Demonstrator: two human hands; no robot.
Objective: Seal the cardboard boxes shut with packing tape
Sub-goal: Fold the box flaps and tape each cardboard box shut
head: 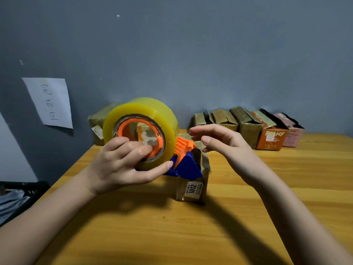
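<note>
Your left hand point(122, 165) grips the tape dispenser point(152, 142) atop the small box point(193, 180); your right hand point(219, 142) hovers beside it, fingers loose. Press down, pulling steadily along the seam.

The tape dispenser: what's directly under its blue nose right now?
A small cardboard box labelled 3012, standing on the wooden table. The tape dispenser, gripped by the left hand, covers most of the box top, so its flaps can't be seen.

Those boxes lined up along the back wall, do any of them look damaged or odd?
Yes. The brown boxes in the back row have unsealed, creased top flaps sticking up crookedly, and their cardboard looks worn. The pink box at the right end also sits open.
</note>
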